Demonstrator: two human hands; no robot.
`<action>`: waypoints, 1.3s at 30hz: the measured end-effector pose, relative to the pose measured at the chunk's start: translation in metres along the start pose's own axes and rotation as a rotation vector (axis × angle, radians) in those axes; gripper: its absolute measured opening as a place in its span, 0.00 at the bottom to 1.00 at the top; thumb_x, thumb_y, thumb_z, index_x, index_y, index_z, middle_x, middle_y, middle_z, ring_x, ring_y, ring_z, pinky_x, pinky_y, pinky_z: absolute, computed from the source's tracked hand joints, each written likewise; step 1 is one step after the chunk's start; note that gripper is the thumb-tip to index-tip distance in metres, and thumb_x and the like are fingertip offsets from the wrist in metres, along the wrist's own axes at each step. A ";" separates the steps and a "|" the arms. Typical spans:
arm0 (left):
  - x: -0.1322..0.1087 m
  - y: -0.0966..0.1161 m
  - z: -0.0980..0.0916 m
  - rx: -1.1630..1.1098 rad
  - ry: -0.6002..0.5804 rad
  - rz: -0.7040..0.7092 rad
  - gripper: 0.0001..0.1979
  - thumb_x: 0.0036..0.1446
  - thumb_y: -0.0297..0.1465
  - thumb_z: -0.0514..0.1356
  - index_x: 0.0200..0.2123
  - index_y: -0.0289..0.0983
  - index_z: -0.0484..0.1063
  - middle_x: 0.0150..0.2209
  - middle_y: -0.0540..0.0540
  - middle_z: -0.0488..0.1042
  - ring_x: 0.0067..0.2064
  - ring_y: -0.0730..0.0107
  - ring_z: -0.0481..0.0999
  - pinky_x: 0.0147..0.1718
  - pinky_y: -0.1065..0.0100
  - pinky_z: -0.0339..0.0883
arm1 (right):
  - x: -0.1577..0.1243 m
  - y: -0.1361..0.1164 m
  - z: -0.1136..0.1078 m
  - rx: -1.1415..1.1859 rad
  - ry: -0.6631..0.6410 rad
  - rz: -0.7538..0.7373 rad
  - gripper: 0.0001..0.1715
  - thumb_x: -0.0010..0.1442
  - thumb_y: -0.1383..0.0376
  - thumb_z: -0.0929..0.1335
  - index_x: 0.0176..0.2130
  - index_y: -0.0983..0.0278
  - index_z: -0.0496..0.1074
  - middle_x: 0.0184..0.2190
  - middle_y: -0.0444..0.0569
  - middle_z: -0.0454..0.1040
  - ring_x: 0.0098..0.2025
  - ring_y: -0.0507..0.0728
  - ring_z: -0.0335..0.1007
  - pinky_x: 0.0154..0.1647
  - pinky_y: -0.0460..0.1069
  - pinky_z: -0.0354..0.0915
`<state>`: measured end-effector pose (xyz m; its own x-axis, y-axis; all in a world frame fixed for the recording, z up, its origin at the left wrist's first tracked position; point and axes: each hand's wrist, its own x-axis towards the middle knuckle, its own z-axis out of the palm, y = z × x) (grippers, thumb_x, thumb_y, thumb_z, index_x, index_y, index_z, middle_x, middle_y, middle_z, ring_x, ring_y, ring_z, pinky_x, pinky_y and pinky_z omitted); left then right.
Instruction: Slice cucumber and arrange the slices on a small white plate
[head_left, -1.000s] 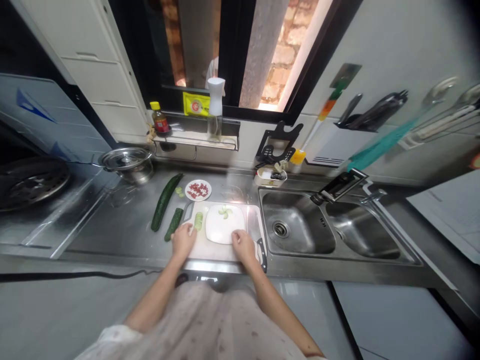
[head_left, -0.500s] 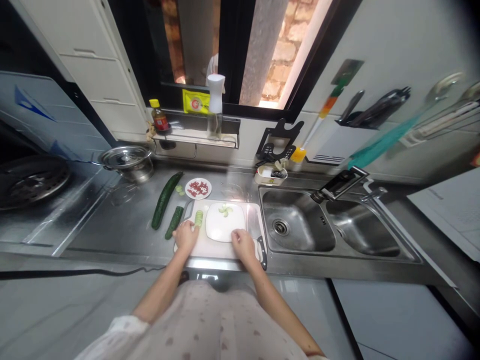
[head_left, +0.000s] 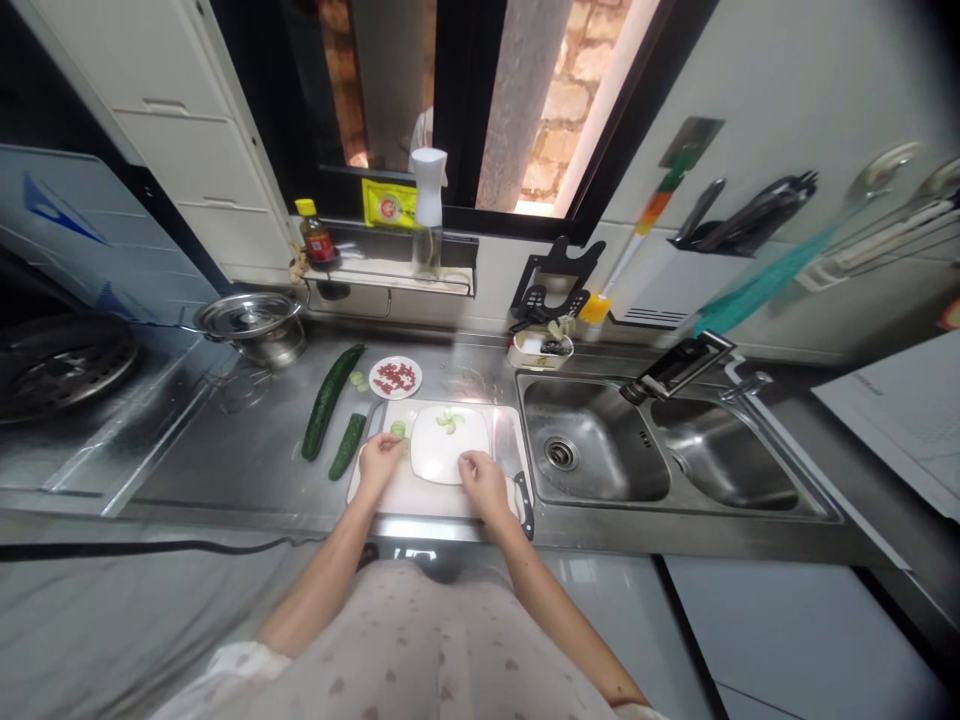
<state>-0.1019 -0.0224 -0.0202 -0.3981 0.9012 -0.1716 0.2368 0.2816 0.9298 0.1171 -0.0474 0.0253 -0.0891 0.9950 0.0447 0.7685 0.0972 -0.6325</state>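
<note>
My left hand [head_left: 380,462] is over the left part of the white cutting board [head_left: 390,495], its fingertips pinched on a pale green cucumber slice [head_left: 406,447]. Just beyond those fingers lie more cucumber slices [head_left: 398,428]. A white square plate [head_left: 435,455] rests on the board, with several thin cucumber pieces [head_left: 450,421] fanned out near its far side. At the plate's near right edge is my right hand [head_left: 484,484], fingers curled together; whether anything is in them is hidden. A knife [head_left: 523,505] with a black handle lies at the board's right end, partly behind that hand.
Left of the board lie a whole cucumber [head_left: 330,402] and a cut cucumber piece [head_left: 348,447]. A small plate of red bits [head_left: 395,378] sits behind the board. The double sink [head_left: 600,440] is to the right, a lidded steel pot [head_left: 255,325] at the back left.
My left hand has moved slightly right and away from me, and a slice now shows at its fingertips. My right hand has shifted slightly left against the plate's edge.
</note>
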 end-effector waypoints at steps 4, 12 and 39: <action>-0.005 0.027 0.002 -0.118 -0.082 0.066 0.14 0.45 0.38 0.64 0.32 0.34 0.73 0.32 0.44 0.78 0.35 0.68 0.76 0.38 0.68 0.68 | 0.009 -0.014 -0.007 0.126 0.049 -0.036 0.17 0.63 0.61 0.60 0.40 0.65 0.75 0.35 0.50 0.75 0.36 0.54 0.69 0.39 0.46 0.61; -0.031 0.079 0.000 -0.256 -0.218 0.156 0.13 0.43 0.36 0.66 0.30 0.34 0.75 0.30 0.46 0.77 0.33 0.69 0.75 0.37 0.68 0.68 | 0.025 -0.040 -0.023 0.232 0.085 -0.225 0.14 0.61 0.61 0.64 0.43 0.63 0.75 0.37 0.50 0.74 0.40 0.56 0.68 0.44 0.49 0.63; -0.045 0.098 0.011 -0.609 -0.569 -0.519 0.26 0.44 0.43 0.66 0.46 0.39 0.69 0.27 0.53 0.71 0.21 0.83 0.63 0.17 0.79 0.45 | 0.034 -0.037 -0.025 0.491 0.005 -0.188 0.10 0.59 0.62 0.65 0.33 0.62 0.75 0.32 0.46 0.76 0.35 0.54 0.68 0.40 0.49 0.63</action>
<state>-0.0509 -0.0314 0.0747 0.2009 0.7824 -0.5895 -0.4080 0.6139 0.6758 0.1016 -0.0162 0.0694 -0.1930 0.9615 0.1956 0.3518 0.2539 -0.9010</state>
